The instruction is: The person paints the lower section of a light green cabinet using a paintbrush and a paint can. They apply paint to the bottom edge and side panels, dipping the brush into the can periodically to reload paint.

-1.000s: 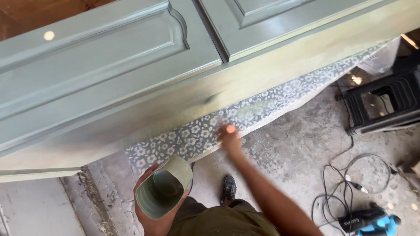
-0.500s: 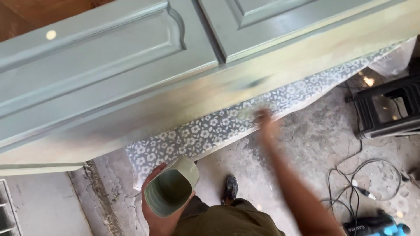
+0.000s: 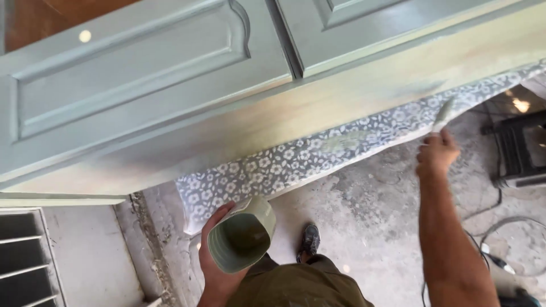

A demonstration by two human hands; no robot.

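My left hand (image 3: 211, 250) grips a pale green paint cup (image 3: 242, 234), held low near my waist with its open mouth tilted toward me. My right hand (image 3: 435, 152) is shut on a paintbrush (image 3: 443, 113), whose bristles touch the lower rail of a grey-green painted cabinet (image 3: 142, 96). That rail (image 3: 318, 105) looks thinly coated, with wood showing through. Two raised-panel doors sit above it.
A blue floral patterned sheet (image 3: 296, 162) lies under the cabinet on a concrete floor (image 3: 364, 227). A black crate or stool (image 3: 520, 150) stands at right, with cables (image 3: 506, 227) coiled on the floor. My shoe (image 3: 310, 241) is below. A slatted panel (image 3: 25, 256) is at lower left.
My right hand has swept the brush to the right along the lower rail. The cup in my left hand has stayed near my waist.
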